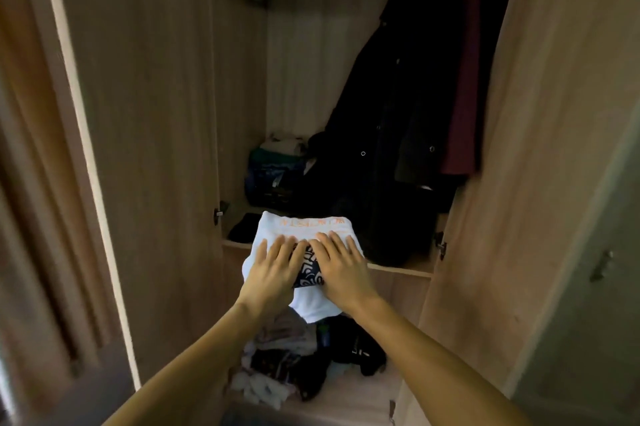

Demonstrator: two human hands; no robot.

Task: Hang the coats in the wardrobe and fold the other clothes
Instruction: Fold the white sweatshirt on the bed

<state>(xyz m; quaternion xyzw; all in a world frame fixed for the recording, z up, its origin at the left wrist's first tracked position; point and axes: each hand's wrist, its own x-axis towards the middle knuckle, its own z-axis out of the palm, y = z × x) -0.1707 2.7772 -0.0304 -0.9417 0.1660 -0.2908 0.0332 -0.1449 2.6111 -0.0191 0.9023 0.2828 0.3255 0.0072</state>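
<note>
A folded white garment (pixel 304 228) with orange lettering lies half over the front edge of the wardrobe shelf (pixel 401 268). On top of it sits a small dark folded piece with a white pattern (pixel 310 269). My left hand (pixel 273 269) and my right hand (pixel 341 264) lie flat on the stack, palms down, fingers spread, either side of the dark piece. A long black coat (pixel 391 134) and a dark red one (pixel 464 89) hang at the right inside the wardrobe.
A heap of unfolded clothes (pixel 294 360) lies on the lower level under the shelf. A stack of folded items (pixel 273 172) sits at the shelf's back left, a dark flat item (pixel 244 226) before it. Open wardrobe doors (pixel 145 148) flank both sides.
</note>
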